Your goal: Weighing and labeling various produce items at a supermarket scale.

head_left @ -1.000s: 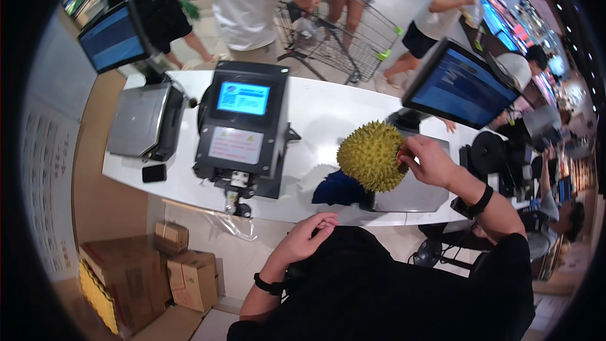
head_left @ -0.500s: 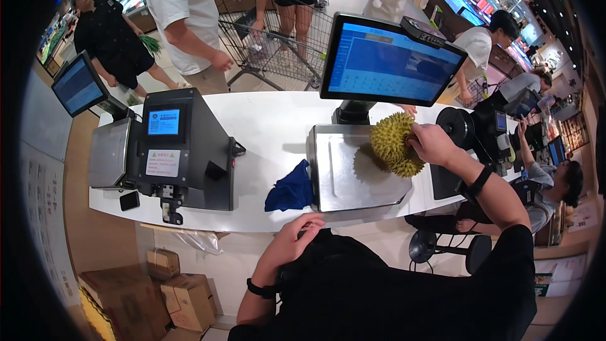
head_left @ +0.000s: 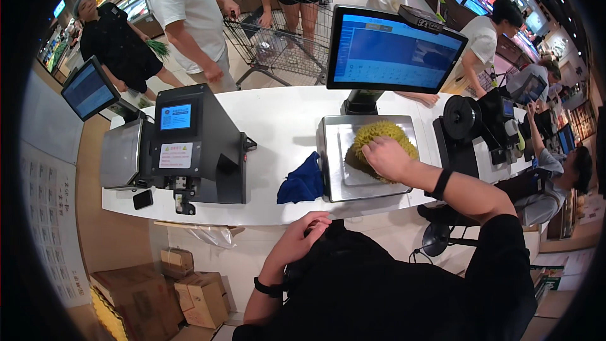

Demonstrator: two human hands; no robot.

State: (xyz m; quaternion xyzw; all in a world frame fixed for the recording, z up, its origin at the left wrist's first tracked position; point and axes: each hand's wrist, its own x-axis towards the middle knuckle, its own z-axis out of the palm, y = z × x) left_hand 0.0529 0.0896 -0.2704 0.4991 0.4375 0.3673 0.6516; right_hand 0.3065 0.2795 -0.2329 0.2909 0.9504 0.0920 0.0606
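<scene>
A spiky yellow-green durian (head_left: 386, 130) sits on the metal weighing plate (head_left: 346, 191) of a scale. My right hand (head_left: 390, 159) is closed on its upper near side, covering part of it; the fingertips are partly hidden against the spikes. Short of the counter's front edge, close to my body, is my left hand (head_left: 301, 237). Its fingers are loosely bent with the thumb apart, and nothing shows in it. A crumpled dark blue cloth (head_left: 304, 181) lies against the plate's left side. Behind the plate stands the scale's lit screen (head_left: 394, 50).
On the white counter (head_left: 268, 113) stand a dark machine (head_left: 218, 151), a second screen (head_left: 90, 88) and a phone (head_left: 143, 199). Black equipment (head_left: 464, 120) is at the right. Cardboard boxes (head_left: 136, 300) sit at lower left. Several people and a shopping cart (head_left: 278, 50) are beyond the counter.
The durian, earlier held at the plate's right side, has come left and down toward the plate's middle with my right hand on it. My left hand has barely moved. The view has shifted slightly.
</scene>
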